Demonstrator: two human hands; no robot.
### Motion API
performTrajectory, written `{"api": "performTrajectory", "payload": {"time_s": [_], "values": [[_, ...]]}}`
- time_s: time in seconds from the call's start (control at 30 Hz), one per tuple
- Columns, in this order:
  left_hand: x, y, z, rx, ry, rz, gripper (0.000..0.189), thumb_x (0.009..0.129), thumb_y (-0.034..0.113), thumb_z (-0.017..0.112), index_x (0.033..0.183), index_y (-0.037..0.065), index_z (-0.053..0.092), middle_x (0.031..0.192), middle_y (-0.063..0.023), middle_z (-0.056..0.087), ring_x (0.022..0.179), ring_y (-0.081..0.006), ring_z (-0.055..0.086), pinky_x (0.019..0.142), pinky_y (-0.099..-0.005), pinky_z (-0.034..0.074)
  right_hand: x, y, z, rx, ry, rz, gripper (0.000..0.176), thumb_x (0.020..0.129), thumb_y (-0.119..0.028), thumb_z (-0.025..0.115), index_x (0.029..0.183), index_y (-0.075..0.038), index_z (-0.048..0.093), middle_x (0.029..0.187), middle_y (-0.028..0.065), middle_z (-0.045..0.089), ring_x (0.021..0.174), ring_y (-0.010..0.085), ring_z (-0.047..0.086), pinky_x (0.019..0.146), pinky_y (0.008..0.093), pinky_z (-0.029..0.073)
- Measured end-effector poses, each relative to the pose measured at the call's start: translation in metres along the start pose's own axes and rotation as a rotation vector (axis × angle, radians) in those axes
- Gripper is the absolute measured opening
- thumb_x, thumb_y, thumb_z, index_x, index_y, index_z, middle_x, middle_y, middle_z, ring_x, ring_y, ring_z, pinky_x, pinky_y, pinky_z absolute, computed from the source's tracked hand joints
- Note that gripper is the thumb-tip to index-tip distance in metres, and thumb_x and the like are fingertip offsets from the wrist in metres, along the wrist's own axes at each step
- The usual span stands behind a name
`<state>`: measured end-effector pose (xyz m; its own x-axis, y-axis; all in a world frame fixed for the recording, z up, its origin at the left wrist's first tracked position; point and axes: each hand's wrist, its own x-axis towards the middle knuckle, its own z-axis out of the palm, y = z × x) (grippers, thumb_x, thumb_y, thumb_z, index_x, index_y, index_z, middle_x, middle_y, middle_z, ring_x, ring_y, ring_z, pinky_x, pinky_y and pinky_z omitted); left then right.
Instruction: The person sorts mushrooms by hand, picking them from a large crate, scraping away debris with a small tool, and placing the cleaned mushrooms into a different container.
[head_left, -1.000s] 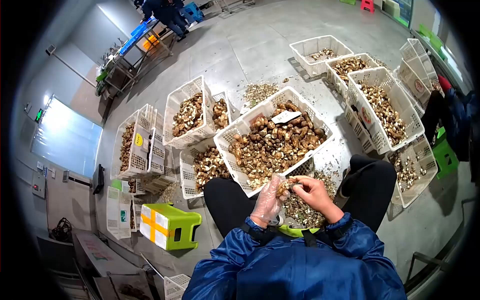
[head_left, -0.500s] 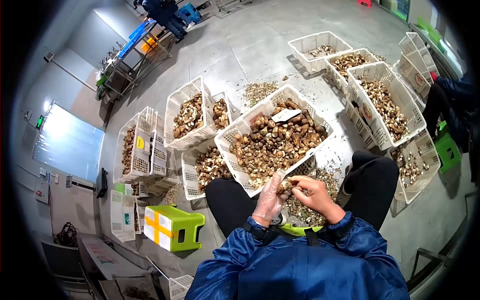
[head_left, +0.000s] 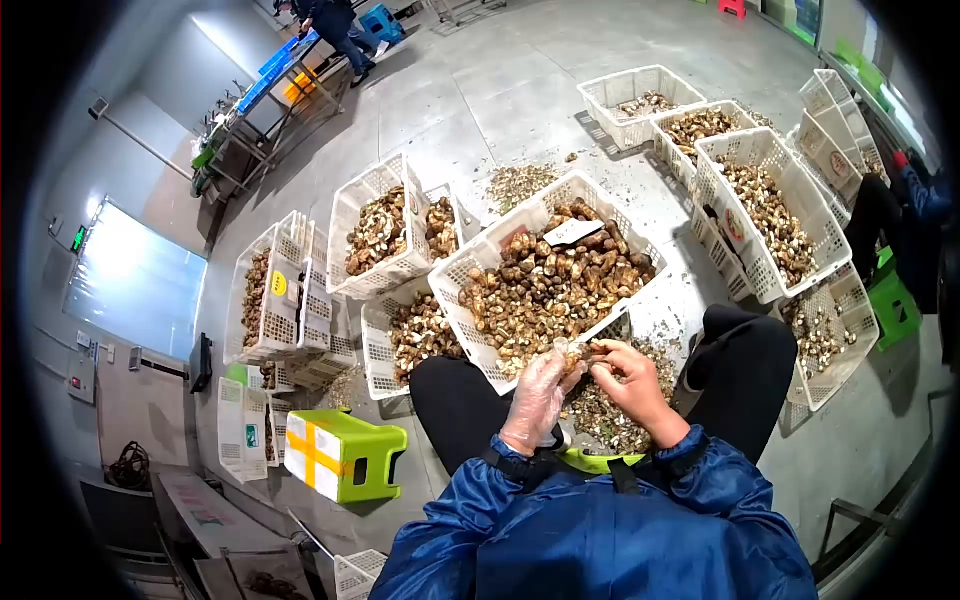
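My left hand [head_left: 538,405], in a clear plastic glove, has its fingers closed around a small brown-and-white mushroom [head_left: 577,357]. Bare and curled in a pinch, my right hand [head_left: 634,392] meets the mushroom from the right; what its fingertips hold is hidden. Just beyond both hands, a large white crate [head_left: 462,325] is tilted towards me, heaped with brown mushrooms [head_left: 550,285]. A white card [head_left: 573,232] rests on that heap. Below my hands, between my knees, a pile of mushroom scraps [head_left: 612,410] covers the floor.
More white crates of mushrooms stand left [head_left: 345,270] and right [head_left: 730,240]. A green stool [head_left: 375,455] with a white, yellow-taped top is at my left. Another person's dark-clothed leg [head_left: 872,215] shows at right, near a green stool [head_left: 893,305]. A person [head_left: 335,30] stands by a far table.
My hands have shifted slightly around the mushroom, and my right fingers have moved up a little along it. The far person at the table has leaned differently. The crates stay put.
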<state>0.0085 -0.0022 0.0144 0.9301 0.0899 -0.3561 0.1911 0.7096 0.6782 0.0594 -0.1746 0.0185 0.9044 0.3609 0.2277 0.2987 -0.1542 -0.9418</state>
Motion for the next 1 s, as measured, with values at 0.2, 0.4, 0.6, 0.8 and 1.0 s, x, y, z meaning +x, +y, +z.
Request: {"api": "performTrajectory", "payload": {"time_s": [0.2, 0.4, 0.6, 0.8, 1.0], "values": [[-0.001, -0.006, -0.002, 0.138, 0.001, -0.005, 0.019, 0.103, 0.016, 0.058, 0.112, 0.0, 0.063, 0.104, -0.0031, 0.062, 0.093, -0.0106, 0.062, 0.089, -0.0269, 0.053, 0.0, 0.011, 0.003, -0.072, 0.024, -0.063, 0.017, 0.086, -0.01, 0.073, 0.098, 0.003, 0.072, 0.108, 0.0136, 0.068, 0.093, 0.0207, 0.067, 0.078, 0.0318, 0.054], [0.001, -0.012, -0.008, 0.287, 0.013, 0.028, 0.017, 0.101, 0.014, 0.06, 0.107, -0.002, 0.065, 0.094, -0.0005, 0.062, 0.085, -0.008, 0.059, 0.081, -0.024, 0.051, 0.001, 0.015, -0.002, 0.052, -0.012, 0.141, 0.017, 0.087, -0.014, 0.072, 0.092, 0.002, 0.07, 0.102, 0.0087, 0.067, 0.082, 0.0166, 0.062, 0.07, 0.0291, 0.05], [0.005, -0.015, -0.015, 0.605, -0.058, 0.203, 0.018, 0.099, 0.013, 0.062, 0.103, -0.003, 0.067, 0.089, 0.0007, 0.062, 0.08, -0.006, 0.055, 0.073, -0.0228, 0.048, -0.001, 0.026, -0.002, -0.02, -0.045, 0.083, 0.019, 0.087, -0.015, 0.073, 0.096, 0.002, 0.07, 0.1, 0.0092, 0.066, 0.083, 0.019, 0.063, 0.072, 0.0313, 0.05], [-0.002, -0.011, -0.011, 0.747, -0.024, 0.218, 0.016, 0.098, 0.014, 0.065, 0.1, -0.001, 0.068, 0.085, 0.0017, 0.062, 0.074, -0.005, 0.052, 0.066, -0.0224, 0.045, 0.0, 0.026, -0.007, 0.059, -0.096, 0.115, 0.023, 0.09, -0.018, 0.07, 0.102, 0.002, 0.071, 0.096, 0.0097, 0.067, 0.079, 0.0171, 0.063, 0.069, 0.0297, 0.05], [-0.001, -0.016, -0.012, 0.573, -0.031, 0.145, 0.016, 0.099, 0.015, 0.063, 0.1, -0.001, 0.067, 0.087, 0.0026, 0.06, 0.077, -0.0049, 0.052, 0.07, -0.0221, 0.045, 0.004, 0.02, -0.015, 0.023, -0.136, 0.184, 0.024, 0.09, -0.019, 0.071, 0.103, 0.001, 0.072, 0.103, 0.0094, 0.068, 0.079, 0.0172, 0.063, 0.071, 0.0299, 0.051]]}}
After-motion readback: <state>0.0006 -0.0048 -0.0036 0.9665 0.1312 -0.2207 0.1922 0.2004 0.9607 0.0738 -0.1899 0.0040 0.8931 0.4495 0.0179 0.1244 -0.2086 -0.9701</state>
